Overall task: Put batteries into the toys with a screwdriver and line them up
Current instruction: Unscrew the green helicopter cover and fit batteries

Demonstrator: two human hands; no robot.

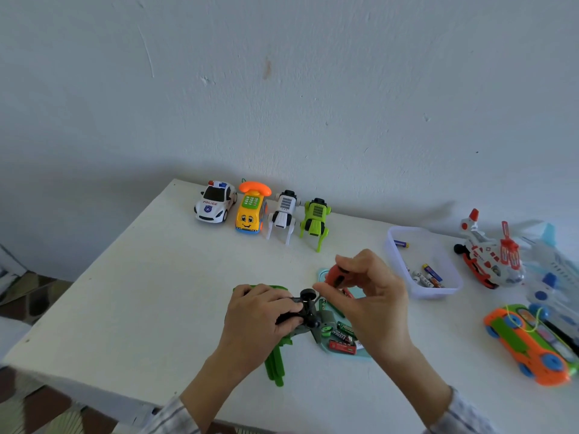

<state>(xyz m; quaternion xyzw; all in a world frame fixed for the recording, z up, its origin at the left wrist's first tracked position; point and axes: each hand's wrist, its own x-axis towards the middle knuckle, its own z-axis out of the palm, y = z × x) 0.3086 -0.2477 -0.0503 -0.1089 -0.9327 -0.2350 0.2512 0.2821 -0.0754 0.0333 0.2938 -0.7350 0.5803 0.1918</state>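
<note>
My left hand (pixel 260 314) grips a green and grey toy with black wheels (pixel 308 311) near the table's middle, its green legs (pixel 275 361) pointing toward me. My right hand (pixel 366 296) pinches a red-handled screwdriver (pixel 334 274) just above the toy. Several green and red batteries (pixel 343 338) lie on a light blue tray (pixel 360 355) under my right hand. Lined up at the back stand a police car (pixel 215 202), a yellow phone car (pixel 250 211), a white robot dog (pixel 283 214) and a green robot dog (pixel 315 220).
A clear tub (pixel 391 249) with several small batteries (pixel 430 275) sits to the right. Further right are a white and red helicopter (pixel 488 255), a pale blue plane (pixel 554 277) and an orange and green car (pixel 529 343). The table's left edge (pixel 94 270) drops off.
</note>
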